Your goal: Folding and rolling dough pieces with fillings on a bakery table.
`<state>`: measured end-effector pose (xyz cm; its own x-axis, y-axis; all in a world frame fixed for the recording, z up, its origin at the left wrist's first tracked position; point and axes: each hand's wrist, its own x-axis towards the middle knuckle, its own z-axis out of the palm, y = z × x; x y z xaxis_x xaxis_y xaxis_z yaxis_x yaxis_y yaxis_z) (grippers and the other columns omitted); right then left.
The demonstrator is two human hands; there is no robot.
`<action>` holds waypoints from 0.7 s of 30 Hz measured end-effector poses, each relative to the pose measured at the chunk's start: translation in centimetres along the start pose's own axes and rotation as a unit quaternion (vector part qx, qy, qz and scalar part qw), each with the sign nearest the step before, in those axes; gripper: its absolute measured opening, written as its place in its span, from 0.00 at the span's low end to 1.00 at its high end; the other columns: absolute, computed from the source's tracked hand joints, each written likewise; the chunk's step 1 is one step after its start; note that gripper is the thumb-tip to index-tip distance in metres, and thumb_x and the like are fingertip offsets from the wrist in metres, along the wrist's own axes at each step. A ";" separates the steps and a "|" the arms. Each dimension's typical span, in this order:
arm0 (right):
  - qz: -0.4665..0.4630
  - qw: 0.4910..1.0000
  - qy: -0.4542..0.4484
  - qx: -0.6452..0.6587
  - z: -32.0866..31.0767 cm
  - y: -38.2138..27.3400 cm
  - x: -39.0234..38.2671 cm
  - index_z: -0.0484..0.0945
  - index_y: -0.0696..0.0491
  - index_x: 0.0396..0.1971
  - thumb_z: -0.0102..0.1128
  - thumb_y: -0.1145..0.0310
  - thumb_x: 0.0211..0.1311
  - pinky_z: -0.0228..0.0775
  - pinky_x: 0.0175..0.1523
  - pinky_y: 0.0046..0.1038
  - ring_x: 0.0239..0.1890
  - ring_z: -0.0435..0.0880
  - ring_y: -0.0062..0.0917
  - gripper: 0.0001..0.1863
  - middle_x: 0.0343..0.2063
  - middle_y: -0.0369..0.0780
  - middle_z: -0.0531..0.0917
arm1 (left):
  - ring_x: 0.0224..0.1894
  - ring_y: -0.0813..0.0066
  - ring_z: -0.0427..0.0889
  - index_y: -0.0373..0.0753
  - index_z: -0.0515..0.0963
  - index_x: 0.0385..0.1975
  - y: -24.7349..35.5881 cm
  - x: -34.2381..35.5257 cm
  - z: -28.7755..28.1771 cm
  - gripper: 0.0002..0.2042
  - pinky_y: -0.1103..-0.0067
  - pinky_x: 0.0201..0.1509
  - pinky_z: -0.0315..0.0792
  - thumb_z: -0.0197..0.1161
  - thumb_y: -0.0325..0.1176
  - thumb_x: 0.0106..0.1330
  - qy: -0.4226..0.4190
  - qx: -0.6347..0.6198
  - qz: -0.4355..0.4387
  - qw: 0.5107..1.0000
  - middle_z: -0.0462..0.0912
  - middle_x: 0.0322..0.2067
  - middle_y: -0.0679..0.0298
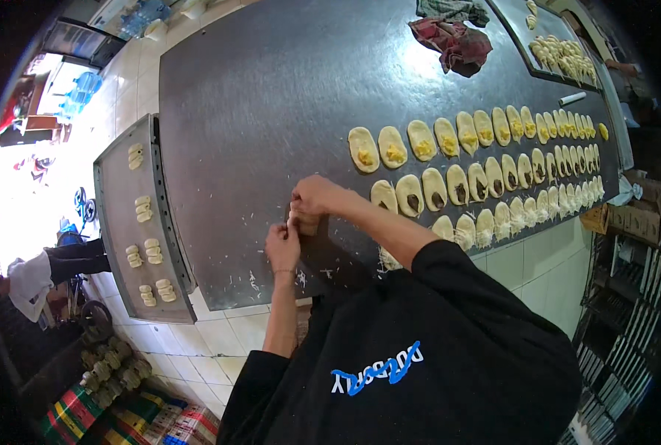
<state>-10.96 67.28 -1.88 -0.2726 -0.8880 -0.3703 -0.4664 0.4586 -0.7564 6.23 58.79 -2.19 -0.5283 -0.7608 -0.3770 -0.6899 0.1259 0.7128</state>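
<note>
Dark metal with a dull sheen makes the table (241,111) in the head view, and above its near left part the left hand (282,248) and right hand (317,196) sit close together, fingertips pinching a small pale piece of dough (292,220) mostly hidden between them. Light, even finger pressure would likely suit so soft a piece, keeping any filling in and the seam snug; loose white shreds (252,279) nearby could spoil the join. To the right, flat dough ovals lie in rows, with crumbly yellow filling (397,153), glossy dark filling (413,202) or stringy white topping (486,230). Ridged, plump rolls (143,208) rest on the flat metal tray (115,200) at left.
</note>
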 end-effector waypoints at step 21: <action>0.117 0.917 0.369 -0.099 -16.9 13.5 -2.1 0.76 0.47 0.44 0.73 0.61 0.48 0.65 0.55 0.43 0.52 0.72 0.42 0.23 0.50 0.44 0.75 | 0.55 0.56 0.69 0.40 0.73 0.50 17.8 13.5 12.8 0.24 0.65 0.59 0.64 0.71 0.42 0.55 -0.054 0.242 0.329 0.911 0.72 0.51 0.57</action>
<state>-30.89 75.92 -2.20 -0.8455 -0.5338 0.0120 -0.4468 0.6951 -0.5632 -19.49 58.95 -2.17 -0.9342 -0.3551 -0.0358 -0.3290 0.8181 0.4716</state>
